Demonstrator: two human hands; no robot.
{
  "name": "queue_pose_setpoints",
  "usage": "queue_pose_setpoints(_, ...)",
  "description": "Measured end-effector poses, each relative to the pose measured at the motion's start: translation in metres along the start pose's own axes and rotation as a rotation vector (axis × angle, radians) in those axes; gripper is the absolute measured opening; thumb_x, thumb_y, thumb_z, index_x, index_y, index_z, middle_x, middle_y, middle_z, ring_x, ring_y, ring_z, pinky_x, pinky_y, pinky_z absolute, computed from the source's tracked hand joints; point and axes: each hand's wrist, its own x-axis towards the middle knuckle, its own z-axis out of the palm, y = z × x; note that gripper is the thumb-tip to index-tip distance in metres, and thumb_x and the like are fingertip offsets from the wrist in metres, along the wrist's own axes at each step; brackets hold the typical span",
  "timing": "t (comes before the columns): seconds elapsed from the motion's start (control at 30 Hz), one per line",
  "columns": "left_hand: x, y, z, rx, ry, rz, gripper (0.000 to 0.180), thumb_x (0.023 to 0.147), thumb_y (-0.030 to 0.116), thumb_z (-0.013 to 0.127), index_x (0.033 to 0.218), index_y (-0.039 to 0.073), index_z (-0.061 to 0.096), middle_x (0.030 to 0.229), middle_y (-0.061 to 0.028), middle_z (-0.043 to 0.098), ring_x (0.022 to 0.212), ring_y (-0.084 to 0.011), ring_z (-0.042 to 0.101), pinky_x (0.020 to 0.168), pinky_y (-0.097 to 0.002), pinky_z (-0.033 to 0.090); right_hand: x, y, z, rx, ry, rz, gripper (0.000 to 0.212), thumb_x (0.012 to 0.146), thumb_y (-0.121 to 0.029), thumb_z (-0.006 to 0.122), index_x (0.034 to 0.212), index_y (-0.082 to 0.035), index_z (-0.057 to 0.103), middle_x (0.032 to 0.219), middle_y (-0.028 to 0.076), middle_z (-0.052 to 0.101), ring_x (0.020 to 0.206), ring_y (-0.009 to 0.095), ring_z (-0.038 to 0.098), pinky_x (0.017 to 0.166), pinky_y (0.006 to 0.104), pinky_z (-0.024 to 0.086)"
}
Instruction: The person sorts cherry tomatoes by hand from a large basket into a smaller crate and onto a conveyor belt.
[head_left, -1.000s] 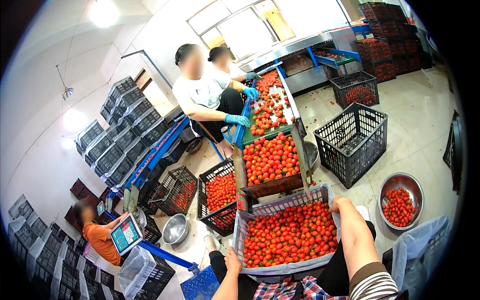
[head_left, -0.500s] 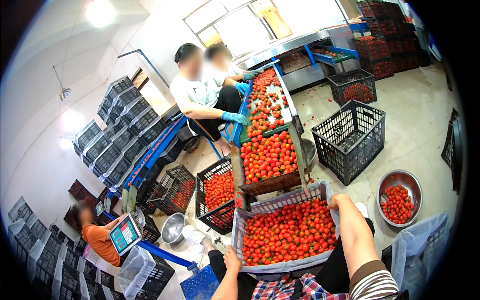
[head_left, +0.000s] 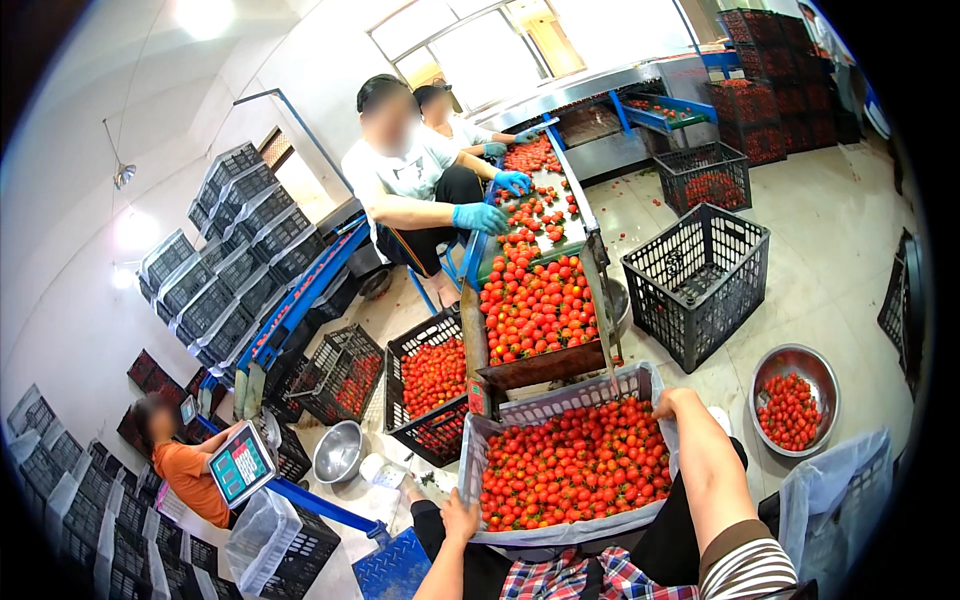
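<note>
In front of me stands a plastic crate [head_left: 558,538] lined with thin clear film and heaped with small red tomatoes [head_left: 580,465]. My left hand [head_left: 460,518] is closed on its left rim near the front corner. On the opposite side, my right hand [head_left: 680,402] grips the film-covered rim toward the far corner. The crate's far edge sits just below the lip of a sorting chute [head_left: 540,375]. More tomatoes [head_left: 538,308] are piled behind that lip. My fingertips are partly hidden by the rim and film.
A co-worker [head_left: 410,170] in blue gloves sits left of the sorting table, another person behind. At left are a tomato-filled crate [head_left: 400,395], a steel bowl [head_left: 338,452] and a scale display [head_left: 242,463]. A black crate [head_left: 690,310] and a bowl of tomatoes [head_left: 835,390] stand right.
The nearer co-worker's gloved hands have moved over the tomatoes on the sorting table. My hands keep their hold on the crate. The view has shifted slightly.
</note>
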Motion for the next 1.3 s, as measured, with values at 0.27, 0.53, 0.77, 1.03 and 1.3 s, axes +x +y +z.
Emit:
queue_pose_setpoints(0.27,0.02,-0.08,-0.038,-0.125,0.57,-0.215,0.033,0.081,0.016,0.05,0.11,0.001,0.052,0.107,-0.0209,0.049,0.101,-0.0366,0.047,0.087,-0.047,0.037,-0.016,0.0,-0.005,0.038,-0.056,0.131,0.056,0.075,-0.043,0.064,0.114,-0.004,0.06,0.118,0.01,0.059,0.105,0.024,0.058,0.089,0.0366,0.046)
queue_pose_setpoints(0.53,-0.049,-0.083,0.041,-0.079,0.407,-0.479,0.061,0.084,0.04,0.053,0.132,0.009,0.033,0.128,-0.0195,0.037,0.123,-0.0373,0.031,0.099,-0.0521,0.024,-0.025,-0.019,-0.008,-0.033,-0.047,0.145,0.053,0.075,-0.044,0.064,0.108,-0.003,0.063,0.109,0.011,0.063,0.096,0.026,0.062,0.082,0.0383,0.049)
queue_pose_setpoints(0.77,-0.018,-0.128,0.001,-0.118,0.431,-0.456,0.06,0.088,0.042,0.046,0.137,0.01,0.029,0.134,-0.0187,0.031,0.125,-0.0363,0.028,0.1,-0.0505,0.023,-0.005,-0.004,0.005,-0.038,-0.043,0.11,0.052,0.075,-0.045,0.062,0.101,-0.001,0.065,0.104,0.013,0.065,0.092,0.025,0.063,0.079,0.0369,0.049)
queue_pose_setpoints(1.03,-0.051,-0.085,0.017,-0.142,-0.028,-0.797,0.084,0.084,0.062,0.04,0.145,0.015,0.006,0.147,-0.0225,0.007,0.137,-0.0398,0.001,0.105,-0.0591,0.006,-0.002,-0.01,0.005,-0.046,0.057,0.08,0.049,0.076,-0.043,0.063,0.091,0.003,0.067,0.087,0.014,0.068,0.074,0.024,0.065,0.068,0.0354,0.052)
queue_pose_setpoints(1.3,0.006,-0.089,-0.042,-0.195,0.175,-0.494,0.072,0.089,0.048,0.041,0.144,0.012,0.011,0.146,-0.0228,0.011,0.136,-0.0414,0.005,0.105,-0.0591,0.008,-0.014,0.0,0.001,-0.048,-0.007,0.131,0.053,0.079,-0.046,0.06,0.089,0.005,0.066,0.086,0.013,0.068,0.076,0.024,0.066,0.068,0.035,0.053)
